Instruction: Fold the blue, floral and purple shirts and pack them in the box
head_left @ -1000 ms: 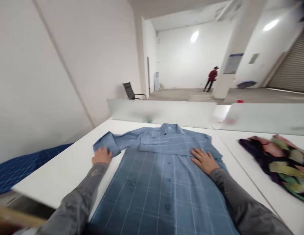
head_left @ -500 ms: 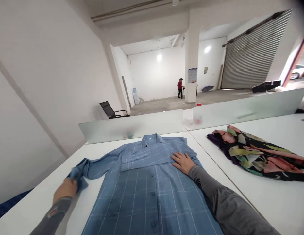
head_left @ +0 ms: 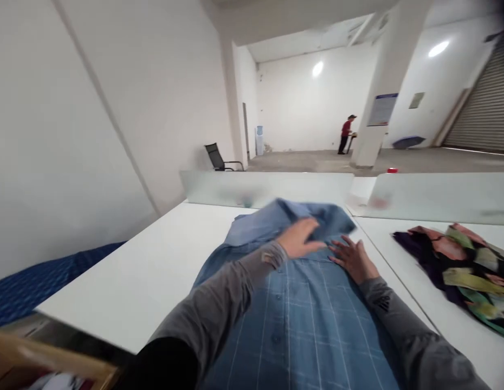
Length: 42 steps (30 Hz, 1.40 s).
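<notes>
A blue plaid button-up shirt lies flat, front up, on the white table. My left hand is closed on the shirt's left sleeve and holds it across the chest, near the collar. My right hand lies flat and open on the shirt's right chest, just beside the left hand. Both arms wear grey long sleeves.
A crumpled floral garment lies on the adjoining table at right. Frosted divider panels stand along the table's far edge. Beyond are a black chair, a pillar and a person in red far off. A wooden edge is at bottom left.
My left hand has carried the sleeve from the table's left side up and across the shirt's chest. My right hand has stayed pressed on the shirt. The camera has swung.
</notes>
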{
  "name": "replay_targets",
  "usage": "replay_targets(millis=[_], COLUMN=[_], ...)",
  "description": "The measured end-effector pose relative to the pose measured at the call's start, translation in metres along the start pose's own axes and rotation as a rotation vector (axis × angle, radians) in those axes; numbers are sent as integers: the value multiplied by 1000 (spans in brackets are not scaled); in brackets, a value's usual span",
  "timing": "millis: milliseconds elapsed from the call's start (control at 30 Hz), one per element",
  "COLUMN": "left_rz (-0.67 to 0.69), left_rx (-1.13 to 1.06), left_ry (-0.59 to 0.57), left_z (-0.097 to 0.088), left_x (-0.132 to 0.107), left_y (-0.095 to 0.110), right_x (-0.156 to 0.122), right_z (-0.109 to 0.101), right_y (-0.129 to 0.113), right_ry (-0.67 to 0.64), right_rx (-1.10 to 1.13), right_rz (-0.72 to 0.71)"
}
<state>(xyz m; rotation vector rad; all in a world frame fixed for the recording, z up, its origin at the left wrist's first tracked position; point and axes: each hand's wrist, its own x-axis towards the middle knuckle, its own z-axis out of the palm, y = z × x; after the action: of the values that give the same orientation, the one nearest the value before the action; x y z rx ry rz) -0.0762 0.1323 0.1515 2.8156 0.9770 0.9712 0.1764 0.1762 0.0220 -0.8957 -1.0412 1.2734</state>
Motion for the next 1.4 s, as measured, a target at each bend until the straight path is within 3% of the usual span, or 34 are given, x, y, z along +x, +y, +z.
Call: replay_targets(millis=[67,133,200,300,400,500,600,733,800,867,967,1033,1100,1200,1267,1333,1400], left_rz=[39,6,-100,-291,-557,-680,-757,-815,-823,-833,-812,-718,-594,-567,-627,-670,-716], left_rx=[-71,-84,-1,215,416,450,478,510,523,544,568,553,500,403,366,352,352], left_ry=[-52,-76,-70,-64,-233,-280,-260,-268,-282,-280,-237,-189,-147,-144,-170,-188,-183], left_z=[35,51,48,27,11,12,19,20,16,9,1,2,8,21,29,32,29], left_x=[-21,-47,-72,-101,-126,-149,-161,-160,-154,-147,-135,-127,-120,-111,-107,-104,-104], left_y=[-1,-9,-26,-69,-119,-154,-169,-179,-184,-189,-199,-208,-219,-235,-242,-246,-248], right_x=[-1,-3,-5,-7,-8,-8,-6,-2,-3,-6,-14,-19,-23,-24,-23,-22,-23], right_z=[-1,1,6,15,21,21,10,-9,-17,-21,-21,-17,-12,-4,0,3,8], right_y=[-5,-7,-5,-1,2,4,3,-8,-19,-30,-42,-43,-39,-28,-26,-33,-49], right_ry=[-22,-15,41,148,227,294,422,621,635,552,324,219,164,148,203,266,265], right_rx=[76,68,29,-23,-40,-40,-2,29,37,43,-24,-173,-431,-814,-899,-811,-575], right_rz=[77,111,100,61,36,-33,-106,-152,-173,-173,-72,-43,-121,-260,-277,-237,-181])
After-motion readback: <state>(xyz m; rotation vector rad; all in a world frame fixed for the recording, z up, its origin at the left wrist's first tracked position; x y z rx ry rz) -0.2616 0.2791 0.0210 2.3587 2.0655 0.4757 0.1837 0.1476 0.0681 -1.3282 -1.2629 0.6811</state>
